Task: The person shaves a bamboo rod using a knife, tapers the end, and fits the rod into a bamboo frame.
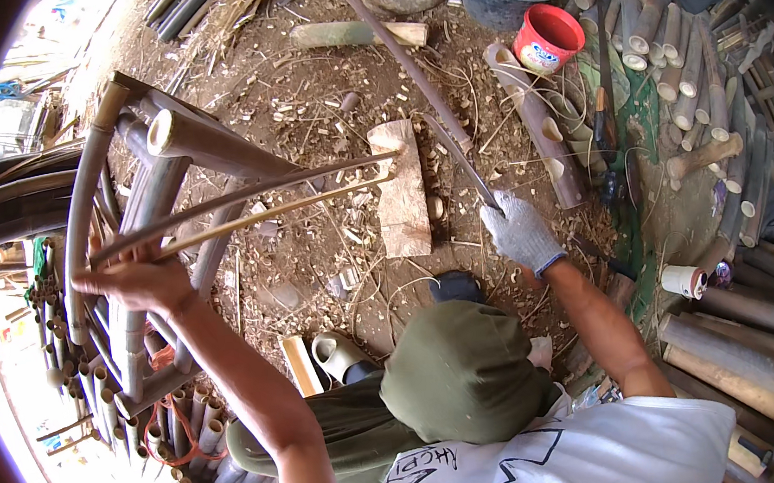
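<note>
You look to be mid-prep on cane strips, prob. splitting or trimming, though no cut shows right now: the knife (461,160) is well apart from the strips. Your L hand (144,282) is curled round the near ends of a dark strip (306,175) and a pale strip (308,199), pinching both; can't tell if they're one split piece or two. Your R hand (521,230), gloved, is closed round the lower end of the knife, grip part hidden, blade angled up & away to the L. So the strips run from your L hand out to the R, nearly side by side, w/ far ends over the wooden block (403,217), btwn your hands & a bit ahead of them; can't tell if those ends touch it. A bamboo frame (220,149) is right behind/beside your L hand, contact unclear. Next move, I'd judge, calls for a firm L hold, strip ends seated on the block, & the blade brought across w/ the edge turned from your bare L forearm. Watch the long pole (394,54) near the blade tip, might snag.
</note>
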Demonstrator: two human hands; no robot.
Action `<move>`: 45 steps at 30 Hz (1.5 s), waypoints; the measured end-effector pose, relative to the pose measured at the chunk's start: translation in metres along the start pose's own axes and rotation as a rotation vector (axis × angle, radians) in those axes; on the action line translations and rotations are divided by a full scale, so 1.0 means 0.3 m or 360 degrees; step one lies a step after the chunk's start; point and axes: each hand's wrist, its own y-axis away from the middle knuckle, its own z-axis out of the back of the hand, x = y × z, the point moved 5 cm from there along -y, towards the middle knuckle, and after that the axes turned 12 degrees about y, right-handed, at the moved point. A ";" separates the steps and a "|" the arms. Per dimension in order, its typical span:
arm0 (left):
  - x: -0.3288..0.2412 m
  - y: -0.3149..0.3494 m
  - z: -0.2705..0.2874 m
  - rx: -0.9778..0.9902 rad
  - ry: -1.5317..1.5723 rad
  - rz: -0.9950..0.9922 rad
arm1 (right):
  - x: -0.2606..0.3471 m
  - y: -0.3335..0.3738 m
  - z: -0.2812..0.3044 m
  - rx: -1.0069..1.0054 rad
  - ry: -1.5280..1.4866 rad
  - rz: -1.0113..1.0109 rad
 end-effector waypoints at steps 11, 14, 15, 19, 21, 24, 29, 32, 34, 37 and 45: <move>0.037 -0.054 0.128 0.0013 -0.0497 0.0152 | -0.143 0.084 -0.207 0.0070 0.0607 -0.0282; 0.081 -0.078 0.130 -0.0191 -0.0562 0.0141 | -0.139 0.072 -0.212 -0.0111 0.0975 -0.0178; 0.136 -0.146 0.220 -0.0080 -0.0372 0.0253 | -0.138 0.044 -0.208 -0.0191 0.0941 -0.0022; 0.243 -0.414 0.689 -0.0139 0.0506 0.0712 | 0.078 -0.067 -0.201 -0.0214 -0.0363 0.0316; 0.249 -0.406 0.813 -0.0192 0.0608 0.0876 | 0.149 -0.115 -0.217 0.0334 -0.1609 0.0046; 0.264 -0.289 0.832 -0.0341 0.0501 0.1041 | 0.303 -0.104 -0.113 0.0503 -0.2654 0.0181; 0.381 -0.228 1.153 -0.0727 0.0567 0.1225 | 0.372 -0.049 -0.018 0.0580 -0.2329 0.0342; 0.432 -0.168 1.296 -0.0726 0.0558 0.1341 | 0.366 0.003 -0.050 0.0573 -0.2358 0.0031; 0.473 -0.099 1.283 -0.0763 0.0381 0.1370 | 0.378 0.038 -0.053 0.0571 -0.2442 0.0007; 0.504 -0.066 1.282 -0.0901 0.0387 0.1416 | 0.385 0.050 -0.046 0.0472 -0.2443 0.0014; 0.511 0.016 1.162 -0.0698 0.1355 0.1407 | 0.422 0.031 -0.028 0.0246 -0.2635 0.0072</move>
